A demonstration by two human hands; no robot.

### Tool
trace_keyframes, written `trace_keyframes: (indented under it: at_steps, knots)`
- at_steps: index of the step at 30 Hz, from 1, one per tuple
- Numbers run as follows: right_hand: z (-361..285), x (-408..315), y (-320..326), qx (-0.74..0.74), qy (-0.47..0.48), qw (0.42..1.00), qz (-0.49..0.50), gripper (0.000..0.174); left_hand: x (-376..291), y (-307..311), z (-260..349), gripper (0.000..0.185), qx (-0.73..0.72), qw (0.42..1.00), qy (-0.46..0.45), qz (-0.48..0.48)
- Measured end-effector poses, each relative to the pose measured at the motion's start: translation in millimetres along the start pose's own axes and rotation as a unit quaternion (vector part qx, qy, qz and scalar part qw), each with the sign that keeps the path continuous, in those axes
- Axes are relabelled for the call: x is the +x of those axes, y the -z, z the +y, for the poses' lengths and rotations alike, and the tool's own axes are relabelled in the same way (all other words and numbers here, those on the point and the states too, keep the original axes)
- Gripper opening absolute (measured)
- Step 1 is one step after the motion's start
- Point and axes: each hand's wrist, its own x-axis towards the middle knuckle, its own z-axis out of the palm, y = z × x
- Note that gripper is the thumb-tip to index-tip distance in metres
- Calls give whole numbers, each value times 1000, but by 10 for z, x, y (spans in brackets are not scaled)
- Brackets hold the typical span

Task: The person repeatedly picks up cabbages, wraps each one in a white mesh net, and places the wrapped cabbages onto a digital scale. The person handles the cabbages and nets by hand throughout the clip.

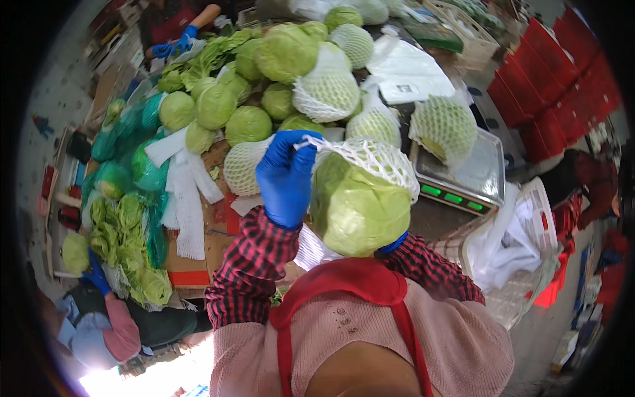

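A large green cabbage (354,208) is right in front of me, with a white foam net sleeve (377,159) stretched over its far side. My left hand (287,173), in a blue glove, pinches the edge of that net at the cabbage's upper left. Most of my right hand (394,243) is hidden behind the cabbage; its blue glove shows at the lower right, supporting the cabbage. Beyond lies a pile of bare cabbages (287,52) and netted ones. A netted cabbage (441,126) rests on a digital scale (466,168) to the right.
Flat white foam nets (186,213) lie on cardboard at left, near green net bags (151,166) of cabbages. White plastic bags (407,67) lie beyond. A crate (538,218) holds white material at right. Co-workers in blue gloves are at far left and lower left; red crates (540,84) stand right.
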Motion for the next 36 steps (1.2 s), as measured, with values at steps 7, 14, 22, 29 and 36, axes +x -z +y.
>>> trace_keyframes:
  at_steps: [7, 14, 22, 29, 36]
  knots:
    - [-152, -956, -485, 59, 78, 980, 172, 66, -392, -318, 508, 8, -15, 949, 312, -40]
    - [-271, -1158, -278, -153, 46, 944, 289, 64, -352, -905, 22, 12, 3, 938, 301, -170]
    - [-625, -1262, -76, -107, 176, 963, 171, 70, -486, -1171, 15, 25, -90, 963, 147, -209]
    - [-817, -1074, -186, -183, 85, 932, 301, 73, -178, -1187, -222, 25, -26, 939, 58, -338]
    - [-562, -794, -302, -148, 167, 967, 125, 63, -629, -1417, 180, 48, 352, 741, -205, -534]
